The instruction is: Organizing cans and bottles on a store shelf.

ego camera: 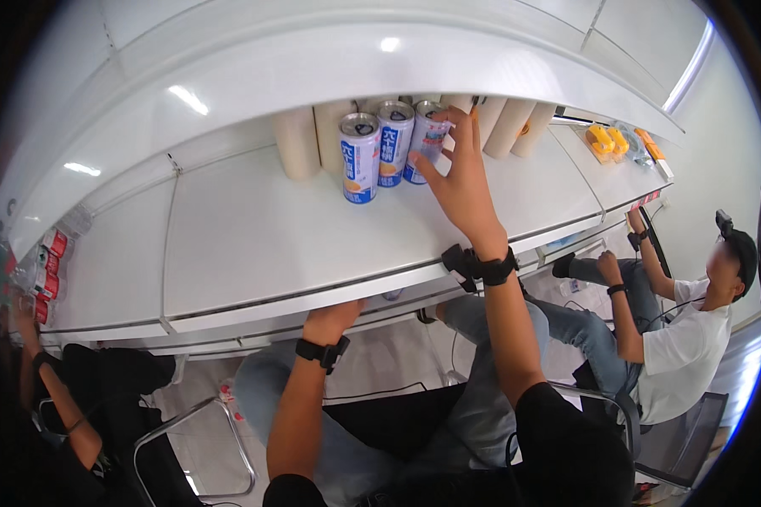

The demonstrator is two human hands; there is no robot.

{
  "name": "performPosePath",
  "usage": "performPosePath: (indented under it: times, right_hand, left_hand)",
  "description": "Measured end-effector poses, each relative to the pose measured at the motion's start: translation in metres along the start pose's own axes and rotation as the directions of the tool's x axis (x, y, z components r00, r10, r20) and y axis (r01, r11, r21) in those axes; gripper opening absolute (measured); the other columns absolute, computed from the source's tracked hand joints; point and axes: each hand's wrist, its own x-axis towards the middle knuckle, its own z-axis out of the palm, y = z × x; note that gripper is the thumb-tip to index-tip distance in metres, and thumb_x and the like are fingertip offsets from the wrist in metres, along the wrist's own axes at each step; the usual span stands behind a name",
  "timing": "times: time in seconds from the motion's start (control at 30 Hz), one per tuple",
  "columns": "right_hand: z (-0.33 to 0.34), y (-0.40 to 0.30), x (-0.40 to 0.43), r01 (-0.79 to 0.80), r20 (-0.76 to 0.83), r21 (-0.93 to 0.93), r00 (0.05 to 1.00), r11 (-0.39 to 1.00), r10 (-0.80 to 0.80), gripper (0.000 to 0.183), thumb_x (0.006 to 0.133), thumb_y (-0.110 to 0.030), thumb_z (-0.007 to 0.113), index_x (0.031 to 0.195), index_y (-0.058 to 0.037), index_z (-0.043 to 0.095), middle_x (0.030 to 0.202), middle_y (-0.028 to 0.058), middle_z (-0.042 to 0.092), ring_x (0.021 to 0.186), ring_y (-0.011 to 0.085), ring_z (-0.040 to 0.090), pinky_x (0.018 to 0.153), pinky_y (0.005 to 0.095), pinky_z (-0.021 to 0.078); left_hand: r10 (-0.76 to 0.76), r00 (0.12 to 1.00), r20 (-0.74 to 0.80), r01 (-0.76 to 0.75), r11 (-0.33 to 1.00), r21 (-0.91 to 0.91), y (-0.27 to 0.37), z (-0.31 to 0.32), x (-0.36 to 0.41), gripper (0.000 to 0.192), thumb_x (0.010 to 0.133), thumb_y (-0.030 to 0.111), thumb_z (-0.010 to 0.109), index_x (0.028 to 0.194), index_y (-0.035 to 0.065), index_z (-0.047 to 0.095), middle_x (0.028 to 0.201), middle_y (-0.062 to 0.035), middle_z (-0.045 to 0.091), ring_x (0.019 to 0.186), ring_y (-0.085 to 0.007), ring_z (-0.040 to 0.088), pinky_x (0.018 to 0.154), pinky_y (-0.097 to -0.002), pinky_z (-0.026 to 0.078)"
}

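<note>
Three slim blue-and-white drink cans stand upright, close together on the white shelf: the left can (359, 161), the middle can (394, 149) and the right can (423, 147). My right hand (463, 180) is at the right can, thumb and fingers spread before it; whether they touch it is unclear. Below the front edge of the shelf (304, 253), my left hand (334, 317) reaches under, its fingers hidden. Part of another can (393, 295) shows just beneath the edge, right of that hand. A black strap circles each wrist.
Pale cylinders (298, 146) line up behind the cans, under a low white upper panel (380, 63). Red-labelled containers (47, 272) lie at far left, beside another person's hand. Yellow items (602, 141) sit at far right. A seated person (691, 342) is on the right.
</note>
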Motion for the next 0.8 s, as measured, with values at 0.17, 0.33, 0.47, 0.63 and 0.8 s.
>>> performPosePath:
  times: [0.17,0.33,0.47,0.63,0.8]
  right_hand:
    - [-0.015,0.008,-0.006,-0.068,-0.017,-0.003,0.998,0.998,0.068,0.045,0.085,0.000,0.078,0.113,-0.0033,0.043,0.104,0.0122,0.057,0.100,0.0324,0.063,0.091,0.0419,0.0526]
    - [-0.045,-0.061,-0.021,-0.242,0.187,0.099,0.957,0.965,0.221,0.068,0.073,0.004,0.085,0.119,-0.0079,0.037,0.116,0.0108,0.054,0.110,0.0219,0.064,0.091,0.0341,0.0582]
    - [-0.083,-0.115,-0.043,-0.330,0.531,0.067,0.811,0.941,0.247,0.058,0.064,0.002,0.083,0.119,-0.0002,0.062,0.115,0.0064,0.063,0.108,0.0157,0.065,0.093,0.0323,0.0552]
    - [-0.062,-0.139,-0.089,-0.183,0.858,0.009,0.507,0.983,0.087,0.050,0.060,-0.007,0.085,0.107,-0.0056,0.068,0.102,0.0108,0.065,0.095,0.0300,0.067,0.085,0.0358,0.0535]
    - [-0.033,-0.059,-0.157,-0.285,0.911,-0.154,0.329,0.946,0.248,0.049,0.057,-0.009,0.087,0.101,-0.0024,0.067,0.094,0.0155,0.066,0.091,0.0348,0.066,0.081,0.0393,0.0539]
  left_hand:
    - [-0.027,0.999,-0.018,0.027,0.999,0.047,0.006,0.005,0.001,0.064,0.084,0.033,0.079,0.141,0.0106,0.058,0.141,-0.0168,0.059,0.129,-0.0401,0.054,0.110,-0.0480,0.044]
    - [0.010,0.996,-0.088,0.000,0.994,0.105,-0.009,0.015,-0.004,0.060,0.091,0.038,0.071,0.143,0.0123,0.056,0.144,-0.0159,0.057,0.133,-0.0382,0.052,0.112,-0.0476,0.043]
    - [0.048,0.990,-0.132,-0.021,0.979,0.201,0.017,-0.012,0.001,0.046,0.090,0.028,0.071,0.131,0.0098,0.064,0.131,-0.0143,0.066,0.121,-0.0357,0.060,0.104,-0.0450,0.049]
    - [-0.076,0.995,-0.058,0.084,0.987,0.136,0.010,-0.022,-0.014,0.048,0.088,0.027,0.072,0.131,0.0072,0.063,0.126,-0.0174,0.067,0.117,-0.0377,0.062,0.103,-0.0457,0.049]
    - [-0.038,0.981,-0.191,0.074,0.980,0.186,0.015,-0.020,-0.001,0.052,0.086,0.029,0.075,0.131,0.0058,0.062,0.127,-0.0185,0.066,0.117,-0.0387,0.062,0.102,-0.0464,0.050]
